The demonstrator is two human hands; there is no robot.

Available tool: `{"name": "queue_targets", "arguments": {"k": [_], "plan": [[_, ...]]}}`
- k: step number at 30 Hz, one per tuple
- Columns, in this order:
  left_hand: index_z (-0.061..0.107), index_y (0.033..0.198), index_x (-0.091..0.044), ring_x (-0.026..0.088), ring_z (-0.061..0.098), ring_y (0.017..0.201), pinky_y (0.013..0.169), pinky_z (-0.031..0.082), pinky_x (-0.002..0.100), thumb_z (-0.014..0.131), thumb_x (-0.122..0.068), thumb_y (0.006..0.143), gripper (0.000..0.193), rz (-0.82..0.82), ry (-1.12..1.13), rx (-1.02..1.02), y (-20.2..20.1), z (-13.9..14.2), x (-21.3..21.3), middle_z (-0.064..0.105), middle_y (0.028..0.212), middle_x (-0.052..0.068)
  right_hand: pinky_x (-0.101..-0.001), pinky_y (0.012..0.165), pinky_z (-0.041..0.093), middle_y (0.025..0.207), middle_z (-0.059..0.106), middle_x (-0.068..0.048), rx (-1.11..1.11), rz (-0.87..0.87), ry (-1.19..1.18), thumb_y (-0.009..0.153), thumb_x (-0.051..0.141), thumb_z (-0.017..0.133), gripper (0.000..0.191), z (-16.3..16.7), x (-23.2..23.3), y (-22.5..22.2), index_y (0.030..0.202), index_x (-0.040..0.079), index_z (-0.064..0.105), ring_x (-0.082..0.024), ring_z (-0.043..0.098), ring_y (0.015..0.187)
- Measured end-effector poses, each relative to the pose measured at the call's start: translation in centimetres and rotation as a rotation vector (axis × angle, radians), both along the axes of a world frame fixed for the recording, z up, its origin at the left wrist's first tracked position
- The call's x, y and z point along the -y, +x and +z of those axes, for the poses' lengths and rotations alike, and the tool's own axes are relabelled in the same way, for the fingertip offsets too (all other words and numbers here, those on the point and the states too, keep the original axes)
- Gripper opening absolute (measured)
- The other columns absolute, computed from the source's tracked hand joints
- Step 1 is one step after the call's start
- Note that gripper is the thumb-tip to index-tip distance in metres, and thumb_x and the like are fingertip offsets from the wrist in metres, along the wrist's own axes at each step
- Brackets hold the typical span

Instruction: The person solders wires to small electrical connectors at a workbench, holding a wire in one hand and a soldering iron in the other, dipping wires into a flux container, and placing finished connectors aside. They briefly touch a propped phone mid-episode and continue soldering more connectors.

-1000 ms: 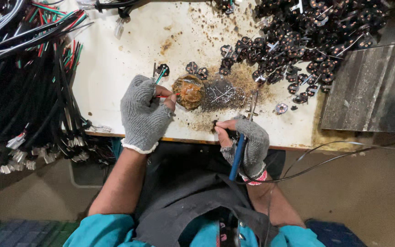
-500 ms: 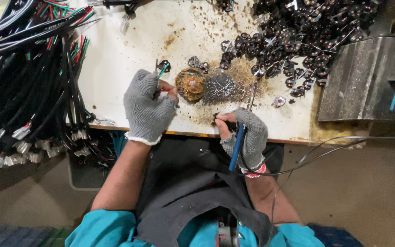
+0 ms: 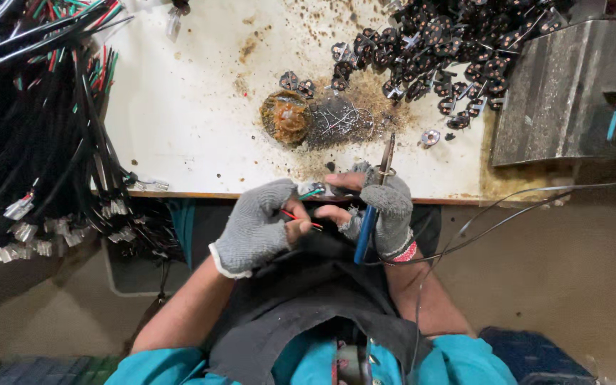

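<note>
head: knit-gloved right hand point(image 3: 386, 210) grips slim soldering iron point(image 3: 373, 203).

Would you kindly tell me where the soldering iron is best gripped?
Take the soldering iron by its blue handle, coming from its right side as the right hand does. The bare metal tip points up over the table, so grip well below it.

cable bundle point(image 3: 30, 121) left, parts pile point(image 3: 436, 50) right

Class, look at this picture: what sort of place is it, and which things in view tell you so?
Probably a small electronics assembly bench. The right hand holds a blue-handled soldering iron, a heap of small dark parts lies on the stained white table, and bundles of black cables hang at its side.
</note>
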State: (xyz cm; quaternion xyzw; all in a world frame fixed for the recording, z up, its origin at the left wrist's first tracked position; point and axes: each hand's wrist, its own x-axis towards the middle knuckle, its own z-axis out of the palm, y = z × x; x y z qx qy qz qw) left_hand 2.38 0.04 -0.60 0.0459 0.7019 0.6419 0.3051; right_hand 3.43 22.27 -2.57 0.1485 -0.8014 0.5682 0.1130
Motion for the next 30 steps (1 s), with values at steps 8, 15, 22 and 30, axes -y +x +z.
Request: {"name": "queue_targets", "arguments": {"k": [8, 15, 22, 30], "plan": [[0.065, 0.081, -0.010, 0.026, 0.065, 0.088, 0.074, 0.052, 0.034, 0.079, -0.017, 0.072, 0.019, -0.081, -0.139, -0.516, -0.4, 2.1, 0.3, 0.061, 0.099, 0.011, -0.0364, 0.079, 0.058, 0.091, 0.074, -0.008, 0.158, 0.079, 0.253, 0.080, 0.011, 0.082, 0.021, 0.8, -0.9, -0.9, 0.100, 0.012, 0.076, -0.028, 0.074, 0.084], [0.067, 0.080, -0.014, 0.028, 0.069, 0.080, 0.068, 0.055, 0.039, 0.080, -0.015, 0.073, 0.015, -0.042, -0.359, -0.707, -2.9, 1.1, -0.3, 0.068, 0.089, 0.006, -0.0413, 0.079, 0.050, 0.092, 0.075, -0.005, 0.026, 0.062, 0.516, 0.084, 0.019, 0.080, 0.016, 2.3, 0.6, -2.0, 0.100, 0.017, 0.079, -0.028, 0.067, 0.083], [0.070, 0.087, -0.013, 0.028, 0.070, 0.082, 0.069, 0.055, 0.039, 0.081, -0.017, 0.078, 0.015, 0.056, -0.454, -0.692, -2.8, -0.5, -0.6, 0.069, 0.093, 0.007, -0.0394, 0.080, 0.052, 0.098, 0.075, -0.003, 0.048, -0.003, 0.446, 0.083, 0.024, 0.088, 0.026, 1.4, 0.5, -2.0, 0.105, 0.015, 0.078, -0.028, 0.068, 0.086], [0.072, 0.088, -0.015, 0.028, 0.070, 0.082, 0.069, 0.055, 0.039, 0.082, -0.020, 0.076, 0.016, -0.005, -0.470, -0.675, -3.2, -0.4, -0.5, 0.069, 0.092, 0.006, -0.0407, 0.077, 0.051, 0.100, 0.076, -0.003, -0.021, 0.058, 0.429, 0.079, 0.020, 0.087, 0.023, 1.2, 0.1, -2.4, 0.098, 0.015, 0.074, -0.028, 0.070, 0.086]]}}
